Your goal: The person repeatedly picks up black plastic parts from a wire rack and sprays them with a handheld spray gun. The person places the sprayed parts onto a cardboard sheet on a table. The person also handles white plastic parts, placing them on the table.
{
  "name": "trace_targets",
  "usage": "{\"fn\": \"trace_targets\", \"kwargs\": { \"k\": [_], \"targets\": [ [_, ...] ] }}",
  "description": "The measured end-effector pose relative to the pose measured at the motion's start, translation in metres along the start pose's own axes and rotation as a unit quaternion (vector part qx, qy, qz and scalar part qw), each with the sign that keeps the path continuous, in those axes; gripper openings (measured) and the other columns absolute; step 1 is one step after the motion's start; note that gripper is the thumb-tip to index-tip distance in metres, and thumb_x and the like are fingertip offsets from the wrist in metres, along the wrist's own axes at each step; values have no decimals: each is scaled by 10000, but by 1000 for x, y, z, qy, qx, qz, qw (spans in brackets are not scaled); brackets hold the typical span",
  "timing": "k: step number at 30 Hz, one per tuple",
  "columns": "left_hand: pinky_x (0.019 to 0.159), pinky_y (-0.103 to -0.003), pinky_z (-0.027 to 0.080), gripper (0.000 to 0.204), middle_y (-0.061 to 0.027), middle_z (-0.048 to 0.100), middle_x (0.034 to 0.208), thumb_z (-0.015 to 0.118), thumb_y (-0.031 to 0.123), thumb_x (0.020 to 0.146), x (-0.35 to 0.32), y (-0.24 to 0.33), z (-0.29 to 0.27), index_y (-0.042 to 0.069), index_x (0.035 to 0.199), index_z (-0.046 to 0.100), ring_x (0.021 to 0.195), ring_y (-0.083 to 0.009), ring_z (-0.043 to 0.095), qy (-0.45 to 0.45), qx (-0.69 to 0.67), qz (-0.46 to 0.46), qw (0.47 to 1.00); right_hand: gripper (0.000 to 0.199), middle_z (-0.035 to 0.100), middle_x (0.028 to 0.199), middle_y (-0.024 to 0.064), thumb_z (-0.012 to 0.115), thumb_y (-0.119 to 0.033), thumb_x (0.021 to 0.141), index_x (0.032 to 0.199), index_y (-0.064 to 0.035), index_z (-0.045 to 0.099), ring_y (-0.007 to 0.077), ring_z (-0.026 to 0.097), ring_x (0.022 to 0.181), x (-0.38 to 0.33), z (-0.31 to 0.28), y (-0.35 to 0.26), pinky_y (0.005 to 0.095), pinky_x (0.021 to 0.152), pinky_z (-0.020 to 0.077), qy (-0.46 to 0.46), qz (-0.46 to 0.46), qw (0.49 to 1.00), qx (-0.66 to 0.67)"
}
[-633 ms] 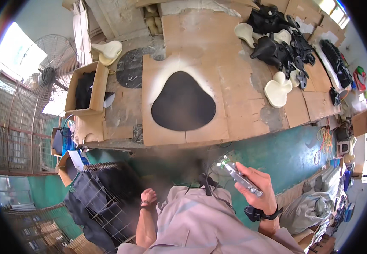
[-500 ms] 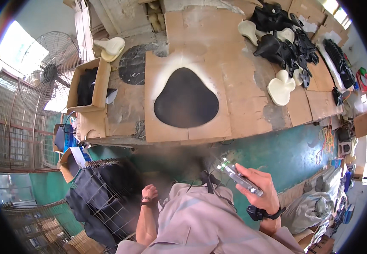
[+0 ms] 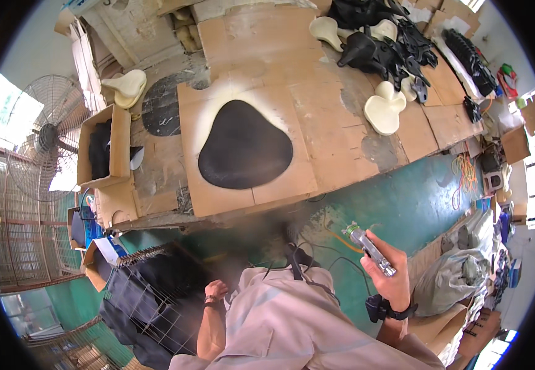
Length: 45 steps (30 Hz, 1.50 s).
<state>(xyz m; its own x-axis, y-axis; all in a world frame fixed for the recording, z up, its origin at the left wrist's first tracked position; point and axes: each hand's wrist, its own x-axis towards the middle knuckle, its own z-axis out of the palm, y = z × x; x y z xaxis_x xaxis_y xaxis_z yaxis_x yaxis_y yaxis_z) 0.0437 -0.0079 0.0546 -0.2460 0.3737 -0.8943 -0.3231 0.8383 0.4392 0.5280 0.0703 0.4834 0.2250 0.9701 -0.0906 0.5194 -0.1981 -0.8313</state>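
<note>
Near the bench's (image 3: 378, 151) front edge a black panel (image 3: 246, 147) is lying; the right hand (image 3: 393, 271) is gripping a metal tool (image 3: 372, 251), the left hand (image 3: 216, 290) curling, its hold unclear from here.

Looks like a workshop, with saddle-shaped parts about. Shows it in the big worktable (image 3: 378, 152) topped with stained, patched cardboard (image 3: 329, 132), in the cream saddle-shaped forms (image 3: 384, 116) and heaped black pieces (image 3: 366, 52) at far right, and in the dark rounded-triangular panel (image 3: 242, 148) mid-table. Fits too with a wire-caged fan (image 3: 48, 134) at left, a metal grid rack (image 3: 164, 302) with dark sheets (image 3: 133, 280) near left, a green floor (image 3: 403, 194), tangled orange cables (image 3: 466, 172) and grey sacks (image 3: 445, 283) at right.
</note>
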Motion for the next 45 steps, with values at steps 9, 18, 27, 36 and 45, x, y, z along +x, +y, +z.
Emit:
{"fn": "trace_targets", "kwargs": {
  "k": [9,18,27,36,45],
  "targets": [
    [573,-347,581,325,-106,672,901,635,137,915,9,40,17,17,1214,592,688,-221,678,-3,62,22,998,467,708,952,161,711,0,813,1269,34,617,198,626,705,28,19,-9,288,671,502,51,-49,997,14],
    [538,-313,535,283,-110,654,834,635,81,890,7,12,1,2,1161,613,671,-218,663,-29,2,9,1000,536,692,960,186,736,41,779,1297,-4,603,283,680,782,52,40,-35,319,703,521,-43,-149,988,10],
    [550,-380,550,217,-168,644,790,649,28,875,25,-35,-18,-95,1052,620,650,-299,655,5,-5,52,999,549,682,945,181,735,32,766,1297,12,599,281,656,772,44,30,-45,310,719,508,-36,-138,989,-24],
    [436,-294,412,127,11,427,626,543,11,899,-12,26,17,49,779,522,520,-147,510,-38,-26,5,999,523,689,949,190,734,37,755,1264,16,618,306,654,745,30,20,-39,318,702,514,-43,-110,992,-53],
    [605,-371,557,292,-93,708,952,625,202,949,15,32,9,72,1210,627,765,-229,692,-31,75,7,997,538,686,945,185,739,44,750,1271,0,614,333,666,764,27,21,-42,323,719,523,-102,-102,989,-45]
  ]
}}
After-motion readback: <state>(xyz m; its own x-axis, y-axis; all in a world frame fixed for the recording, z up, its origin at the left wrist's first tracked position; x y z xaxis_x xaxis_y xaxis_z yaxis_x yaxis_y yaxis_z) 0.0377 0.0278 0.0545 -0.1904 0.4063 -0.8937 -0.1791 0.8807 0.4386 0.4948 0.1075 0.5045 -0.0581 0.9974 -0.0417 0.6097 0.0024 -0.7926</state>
